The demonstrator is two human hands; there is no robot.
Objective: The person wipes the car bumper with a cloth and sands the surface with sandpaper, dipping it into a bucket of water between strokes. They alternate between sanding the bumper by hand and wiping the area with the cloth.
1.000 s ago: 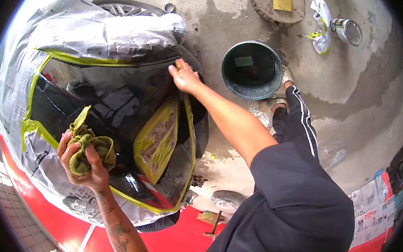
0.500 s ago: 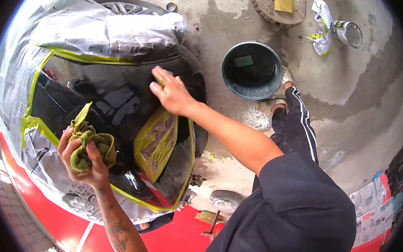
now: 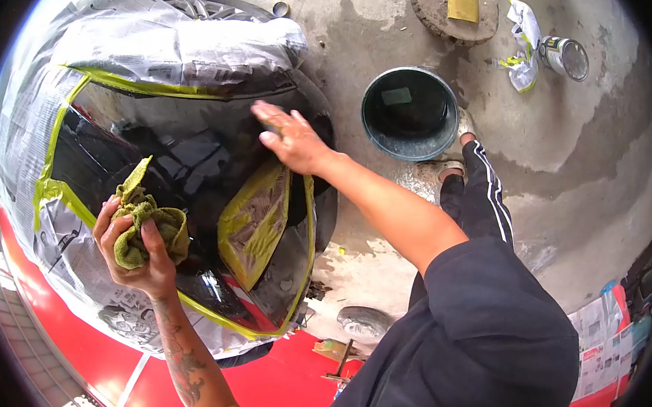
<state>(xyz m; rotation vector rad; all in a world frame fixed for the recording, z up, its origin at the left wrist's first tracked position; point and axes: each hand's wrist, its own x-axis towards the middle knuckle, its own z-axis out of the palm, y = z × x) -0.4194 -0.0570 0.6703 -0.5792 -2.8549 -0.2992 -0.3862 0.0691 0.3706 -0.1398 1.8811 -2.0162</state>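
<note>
My left hand (image 3: 138, 248) is closed round a crumpled olive-green cloth (image 3: 159, 228), held up over the near side of a dark car panel (image 3: 188, 148). Yellow-green tape (image 3: 61, 137) borders this glossy black panel. My right hand (image 3: 296, 138) lies on the panel's far right part, fingers together and stretched forward. Between its thumb and fingers shows a yellowish edge of what looks like a small piece of sandpaper (image 3: 270, 127), mostly hidden under the palm. Close below that hand, a taped paper patch (image 3: 256, 223) covers a light-shaped area.
Newspaper masking (image 3: 152, 54) wraps the car around the panel. On the wet concrete floor stand a dark bucket (image 3: 412, 150) of water, a round slab (image 3: 434, 10) with a yellow sheet (image 3: 462, 1), and a tin can (image 3: 565, 58) beside crumpled paper (image 3: 523, 42). Red bodywork (image 3: 278, 389) lies below.
My right hand has slid slightly up and to the right on the panel. The left hand with the cloth is nearly still. The whole view has shifted a little.
</note>
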